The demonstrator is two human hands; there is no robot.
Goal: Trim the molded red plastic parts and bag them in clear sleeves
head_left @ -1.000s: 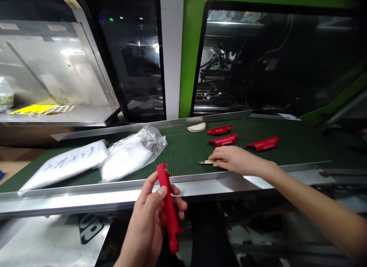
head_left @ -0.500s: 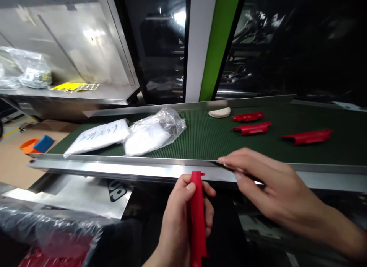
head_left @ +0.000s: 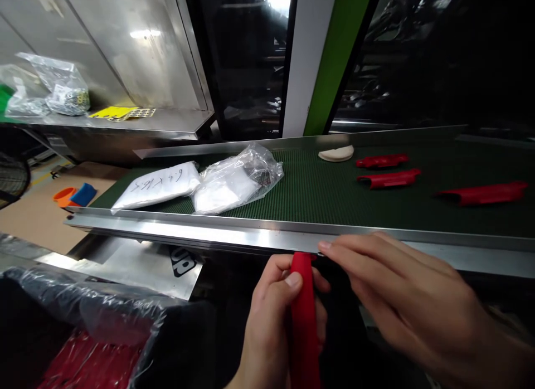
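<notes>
Both hands now meet just below the near rail [head_left: 267, 238] of the belt [head_left: 317, 197], where a second ago they were apart: the right hand [head_left: 401, 300] was then out on the belt over a small knife, and it has since come back off the belt to the left hand [head_left: 271, 322]. The left hand is wrapped around a long red part [head_left: 304, 322], thumb pressed on its face, holding it upright with its top end just under the rail; that grip has not loosened, only the part has been carried a little lower and nearer the body. The right hand's fingers [head_left: 346, 252] are drawn together in a pinch at the top end of the part; half a second ago a thin blade showed under them, but now I cannot tell whether the knife is in that pinch, for the fingers hide it. To my eye this reads as the tool being brought to the part's upper end, with the trimming about to begin rather than done. Beyond the rail, three more red parts [head_left: 388, 178] lie on the belt to the right, a pale pad [head_left: 336, 153] at the far side, and two plastic bags [head_left: 238, 180] to the left. Below the rail on the left, a bagged bin [head_left: 83, 350] shows red pieces inside.
</notes>
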